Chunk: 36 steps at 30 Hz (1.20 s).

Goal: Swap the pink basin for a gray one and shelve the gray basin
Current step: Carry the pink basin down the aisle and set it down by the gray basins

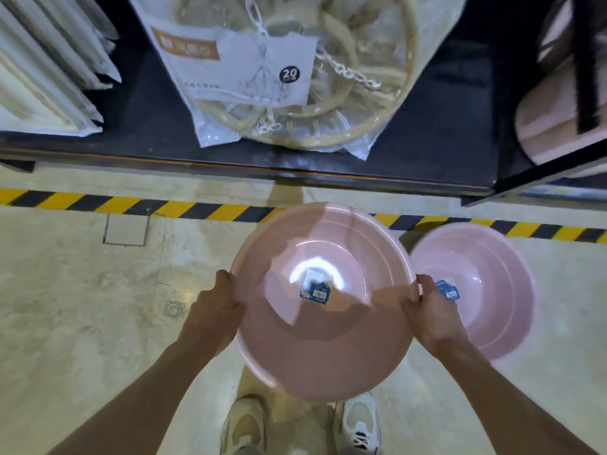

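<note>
A large pink basin hangs above the floor in front of me, mouth up, with a blue label inside its bottom. My left hand grips its left rim and my right hand grips its right rim. A second pink basin rests on the floor just to the right, partly behind my right hand, also with a blue label. No gray basin is in view.
A dark low shelf runs across the top, holding a bagged round clothes-peg hanger, white flat packs at left and pink stacked items at right. Yellow-black tape lines the pale floor. My shoes show below.
</note>
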Available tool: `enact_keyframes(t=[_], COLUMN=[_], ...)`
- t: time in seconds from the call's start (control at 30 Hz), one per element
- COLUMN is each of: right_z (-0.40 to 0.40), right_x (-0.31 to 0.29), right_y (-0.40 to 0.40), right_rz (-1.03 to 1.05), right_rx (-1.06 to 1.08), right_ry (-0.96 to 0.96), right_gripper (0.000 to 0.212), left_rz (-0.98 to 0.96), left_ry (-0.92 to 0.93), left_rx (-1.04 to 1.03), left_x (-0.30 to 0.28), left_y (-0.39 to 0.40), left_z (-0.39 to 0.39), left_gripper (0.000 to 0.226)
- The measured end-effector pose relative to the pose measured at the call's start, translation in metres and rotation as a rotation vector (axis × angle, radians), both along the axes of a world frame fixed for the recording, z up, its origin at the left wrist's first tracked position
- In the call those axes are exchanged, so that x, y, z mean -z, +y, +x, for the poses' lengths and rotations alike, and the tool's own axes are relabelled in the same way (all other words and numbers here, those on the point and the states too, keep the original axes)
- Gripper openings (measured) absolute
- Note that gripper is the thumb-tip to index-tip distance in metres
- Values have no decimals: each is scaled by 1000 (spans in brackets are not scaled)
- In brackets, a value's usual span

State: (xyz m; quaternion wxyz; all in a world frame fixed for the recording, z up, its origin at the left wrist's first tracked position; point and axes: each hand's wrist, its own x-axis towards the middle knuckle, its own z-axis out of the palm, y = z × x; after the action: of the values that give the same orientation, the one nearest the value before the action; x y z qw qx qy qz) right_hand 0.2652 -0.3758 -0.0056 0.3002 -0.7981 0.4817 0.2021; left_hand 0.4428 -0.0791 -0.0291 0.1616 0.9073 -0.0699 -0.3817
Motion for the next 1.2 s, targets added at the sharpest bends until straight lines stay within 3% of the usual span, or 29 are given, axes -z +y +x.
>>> enact_keyframes(t=[0.13, 0.3, 0.43, 0.6, 0.9, 1.2], right_z=[-24, -70, -118, -176, -236, -249], right_x=[-41, -80, -94, -96, -66, 4], right_y=[-23, -52, -85, -144, -228, -253], right_rz=[-50, -64, -100, -97, 12, 46], right_rx=[81, 190, 248, 372, 499, 473], right_ry=[-16, -84, -88, -86, -75, -50], right_gripper=[19, 41, 20, 14, 4, 26], left_rz=[-34, -43, -55, -71, 23, -63], left_ry=[-4, -16, -18, -20, 2, 49], left_rx=[73, 173, 266, 368, 406, 413], left_x=[-40, -77, -86, -83, -59, 6], left_y=[-39, -93, -149, -230, -332, -369], left_z=[2, -11, -36, -78, -133, -137], left_gripper=[23, 23, 24, 22, 25, 35])
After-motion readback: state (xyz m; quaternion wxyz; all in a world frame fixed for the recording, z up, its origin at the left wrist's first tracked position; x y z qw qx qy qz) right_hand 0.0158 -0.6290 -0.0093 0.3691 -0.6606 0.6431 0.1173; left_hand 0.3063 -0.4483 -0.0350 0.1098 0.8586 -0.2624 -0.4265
